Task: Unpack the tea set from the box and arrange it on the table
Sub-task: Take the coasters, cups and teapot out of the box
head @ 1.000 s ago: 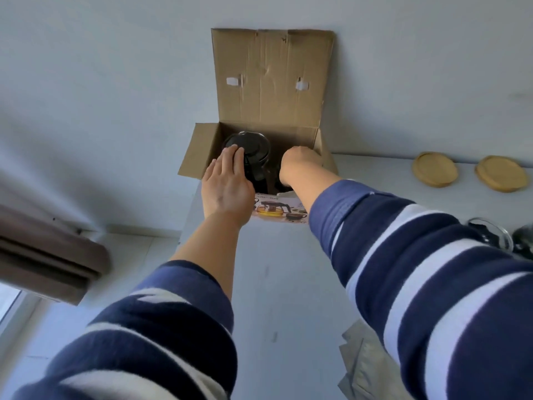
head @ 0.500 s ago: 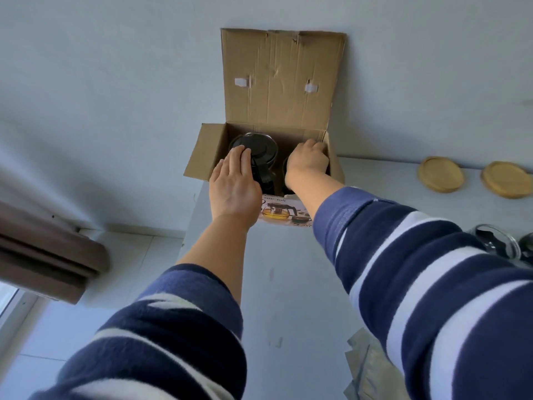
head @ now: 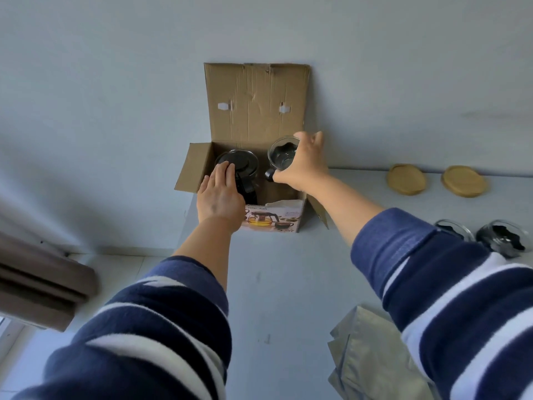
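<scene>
An open cardboard box (head: pixel 253 111) stands at the table's far left corner against the wall, its lid flap upright. Inside sits a glass teapot (head: pixel 240 163) with a black lid and handle. My left hand (head: pixel 220 194) rests flat on the teapot's near side, fingers on the lid. My right hand (head: pixel 302 166) grips a glass cup (head: pixel 281 155) with a black handle, lifted above the box's right side. Two more glass cups (head: pixel 452 229) (head: pixel 503 236) stand on the table at the right, one partly behind my sleeve.
Two round wooden coasters (head: pixel 406 179) (head: pixel 464 180) lie at the back right near the wall. Crumpled grey packing paper (head: pixel 372 359) lies at the near right. The white table (head: pixel 288 284) ends at its left edge beside the box; floor and a brown curtain lie beyond.
My right hand has come up out of the box with a glass cup. My left hand stays on the teapot.
</scene>
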{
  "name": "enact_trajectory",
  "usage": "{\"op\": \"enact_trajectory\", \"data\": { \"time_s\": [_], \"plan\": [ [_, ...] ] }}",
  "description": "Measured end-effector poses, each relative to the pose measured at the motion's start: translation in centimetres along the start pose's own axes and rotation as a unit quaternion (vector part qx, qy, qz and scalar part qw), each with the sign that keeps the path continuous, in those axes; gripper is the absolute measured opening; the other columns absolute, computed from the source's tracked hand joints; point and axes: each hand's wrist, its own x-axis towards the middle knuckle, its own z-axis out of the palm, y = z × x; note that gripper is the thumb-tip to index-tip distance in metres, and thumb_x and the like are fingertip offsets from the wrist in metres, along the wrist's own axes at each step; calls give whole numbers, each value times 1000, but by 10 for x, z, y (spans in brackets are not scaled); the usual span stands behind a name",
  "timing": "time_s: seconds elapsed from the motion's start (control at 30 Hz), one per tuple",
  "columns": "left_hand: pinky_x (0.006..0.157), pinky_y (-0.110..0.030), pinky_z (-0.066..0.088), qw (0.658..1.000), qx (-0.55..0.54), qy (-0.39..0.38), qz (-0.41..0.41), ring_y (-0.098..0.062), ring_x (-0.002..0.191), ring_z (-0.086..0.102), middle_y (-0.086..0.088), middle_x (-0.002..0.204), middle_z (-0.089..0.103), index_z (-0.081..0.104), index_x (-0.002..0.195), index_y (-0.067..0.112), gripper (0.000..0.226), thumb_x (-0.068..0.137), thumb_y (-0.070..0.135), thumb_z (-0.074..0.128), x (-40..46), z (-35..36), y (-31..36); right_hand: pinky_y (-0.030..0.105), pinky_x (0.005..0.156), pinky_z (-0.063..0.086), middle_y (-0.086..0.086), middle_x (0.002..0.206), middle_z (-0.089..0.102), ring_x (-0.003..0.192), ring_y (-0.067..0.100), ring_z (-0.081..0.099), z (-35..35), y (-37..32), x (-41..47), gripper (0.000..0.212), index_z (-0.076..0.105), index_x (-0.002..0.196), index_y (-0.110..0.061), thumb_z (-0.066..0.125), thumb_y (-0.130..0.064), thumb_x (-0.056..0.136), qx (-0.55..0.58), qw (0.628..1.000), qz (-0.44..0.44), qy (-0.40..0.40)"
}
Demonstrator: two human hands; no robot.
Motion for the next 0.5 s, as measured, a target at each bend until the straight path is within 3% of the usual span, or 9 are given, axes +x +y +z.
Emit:
{"op": "enact_trajectory", "data": {
  "time_s": [0.13,0.27,0.4,0.5],
  "plan": [
    [121,-38,7,998,8,-55,-19,-22,147,15,-3,159,14,15,152,12,62,96,22,39,3,-9,4,34,91,50,6,125,42,113,22,46,-18,17,-16,82,44,125,-12,84,-34,57,100,994,10,41],
    [120,-41,0,996,35,-65,-41,-22,149,6,-6,161,5,12,152,9,60,98,25,33,3,-17,27,32,88,53,0,117,57,106,18,57,-41,49,-39,78,54,118,-19,79,-46,50,154,984,40,76],
    [121,-41,1,999,21,-28,31,-22,149,1,-5,161,6,15,152,11,55,100,23,32,-11,-16,85,36,95,50,-4,115,57,108,18,57,-69,87,-68,79,54,113,-25,69,-58,43,174,973,113,106],
    [121,-41,2,995,-30,-20,95,-20,149,1,-2,159,12,21,150,12,59,93,11,38,-34,-3,139,37,98,47,-2,118,55,113,21,55,-93,121,-92,77,53,116,-23,72,-56,50,167,966,152,127]
  ]
}}
